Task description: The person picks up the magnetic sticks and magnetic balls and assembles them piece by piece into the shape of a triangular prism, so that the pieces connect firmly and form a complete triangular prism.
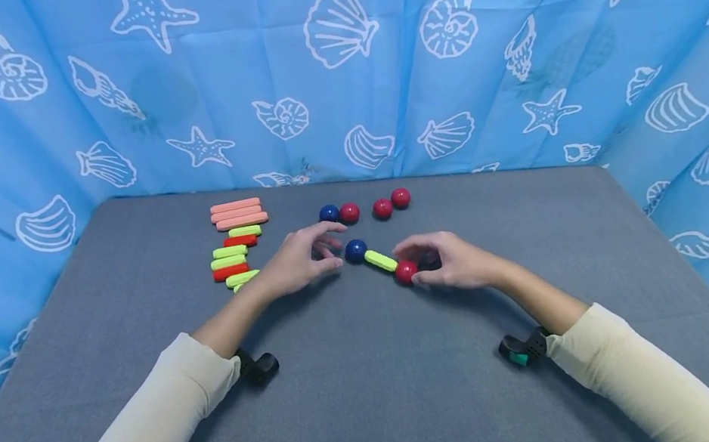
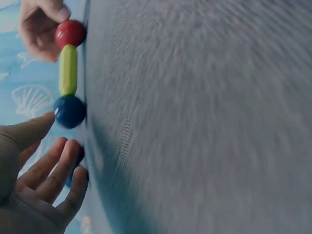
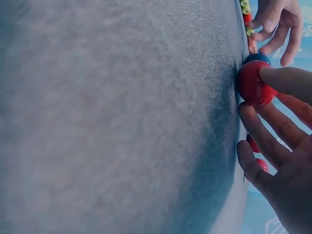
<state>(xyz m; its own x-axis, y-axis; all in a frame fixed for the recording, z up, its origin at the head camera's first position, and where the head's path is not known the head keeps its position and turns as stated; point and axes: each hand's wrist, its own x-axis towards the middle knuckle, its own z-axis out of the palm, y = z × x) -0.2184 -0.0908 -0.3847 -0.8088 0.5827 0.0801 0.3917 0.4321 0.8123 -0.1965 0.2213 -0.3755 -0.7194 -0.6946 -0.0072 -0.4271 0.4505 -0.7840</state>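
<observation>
A blue ball (image 1: pixel 355 251) and a red ball (image 1: pixel 406 271) are joined by a short yellow-green rod (image 1: pixel 380 261) on the grey table, making a dumbbell shape. My right hand (image 1: pixel 453 260) holds the red ball between thumb and fingers; in the right wrist view the thumb (image 3: pixel 287 82) lies against its side. Just left of the blue ball is my left hand (image 1: pixel 301 259), fingers spread and nothing in its grasp. The left wrist view has the left thumb (image 2: pixel 36 127) right at the blue ball's edge.
Behind the hands lie another blue ball (image 1: pixel 329 213) and several red balls (image 1: pixel 382 208). To the left, salmon rods (image 1: pixel 238 213) sit above a column of yellow-green rods (image 1: pixel 228 262) and red rods (image 1: pixel 231 272). A blue seashell curtain (image 1: pixel 223 80) hangs behind the table.
</observation>
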